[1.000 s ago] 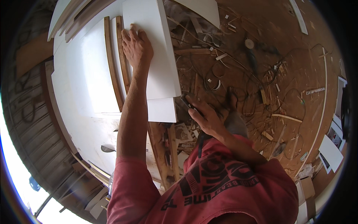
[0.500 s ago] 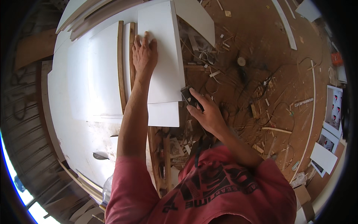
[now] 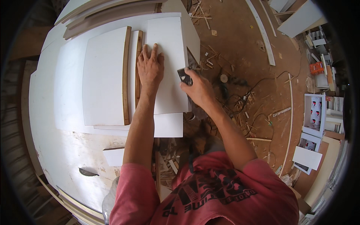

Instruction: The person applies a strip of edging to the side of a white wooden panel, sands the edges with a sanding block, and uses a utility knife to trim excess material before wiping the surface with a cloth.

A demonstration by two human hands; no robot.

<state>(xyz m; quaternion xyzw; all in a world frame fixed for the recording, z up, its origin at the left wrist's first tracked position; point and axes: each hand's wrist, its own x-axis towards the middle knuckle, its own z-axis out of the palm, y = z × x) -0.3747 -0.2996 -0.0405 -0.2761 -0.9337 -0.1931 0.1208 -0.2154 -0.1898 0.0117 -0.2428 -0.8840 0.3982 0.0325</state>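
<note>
My left hand (image 3: pixel 150 69) lies flat on a white board (image 3: pixel 167 90), fingers stretched out, with its outer side beside a narrow wood-edged strip (image 3: pixel 138 71). In my right hand (image 3: pixel 198 88) is a small black block-shaped hand tool (image 3: pixel 183 76) with a pale patch on it; its exact kind I cannot make out. The tool is at the board's right-hand edge, and the fingers and thumb wrap round it. Left of the strip lies a wider white panel (image 3: pixel 105 78) with a bare wood edge. Another white sheet (image 3: pixel 168 125) shows under the board's near end.
A toothed dark blade piece (image 3: pixel 88 172) lies on the worktable (image 3: pixel 63 150) at the near left. Long boards (image 3: pixel 112 18) are stacked at the far side. Offcuts, sticks and a cable (image 3: pixel 258 86) litter the brown floor on the right. White box-like units (image 3: pixel 314 112) stand at the far right.
My right hand has moved the black tool away from me along the board's right edge. My left hand stays on the board. The whole view has shifted somewhat.
</note>
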